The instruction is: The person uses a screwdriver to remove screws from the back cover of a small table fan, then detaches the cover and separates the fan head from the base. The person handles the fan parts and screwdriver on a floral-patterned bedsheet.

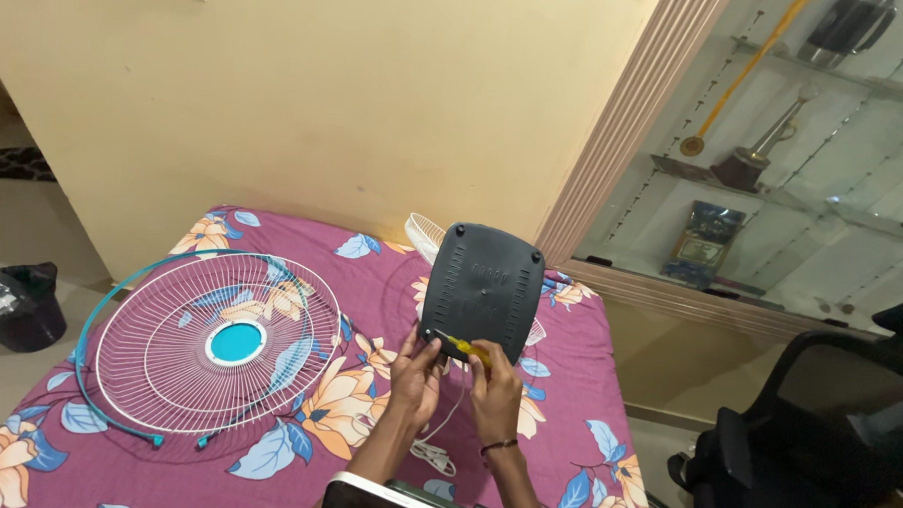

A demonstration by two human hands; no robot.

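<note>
A dark grey fan base (483,287) stands tilted on its edge on the bed, its underside facing me. My left hand (416,372) touches its lower left corner. My right hand (493,378) grips a yellow-handled screwdriver (462,345), whose tip points left at the base's lower edge. A white power cord (437,446) trails down from the base between my forearms. Behind the base, part of a white wire grille (424,233) shows.
A white fan guard with a teal centre and teal rim ring (208,344) lies on the purple floral bedsheet (370,281) to the left. A black bin (19,304) stands on the floor at far left. A glass showcase (775,165) and a black chair (815,437) are at right.
</note>
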